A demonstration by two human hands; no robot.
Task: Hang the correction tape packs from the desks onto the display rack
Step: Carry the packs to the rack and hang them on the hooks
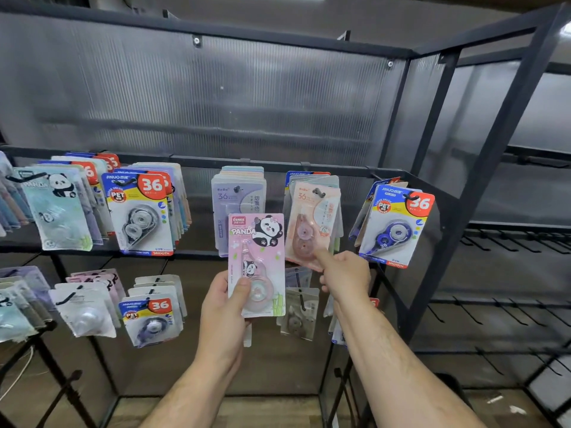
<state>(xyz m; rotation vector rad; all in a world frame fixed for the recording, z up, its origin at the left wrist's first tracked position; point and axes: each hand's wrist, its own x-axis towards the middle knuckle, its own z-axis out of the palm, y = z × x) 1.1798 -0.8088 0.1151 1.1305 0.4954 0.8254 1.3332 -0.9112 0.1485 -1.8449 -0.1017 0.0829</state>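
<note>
At metal rack [483,168], left hand [222,307] clamps glossy pink pack [256,242], right hand [346,279] curled, pointing.

Your pink pack [259,261] carries a black-and-white panda [269,230]; behind it hang a lilac pack [236,200], a peach pack [310,217] and a blue, yellow and red pack [394,227] on the black rack [494,149].

A head-worn wide-angle camera stands close before the black metal-framed display rack [278,37]. It faces the rack nearly square-on, pitched slightly downward, from a little left of the rack's right front corner post [481,171].
</note>
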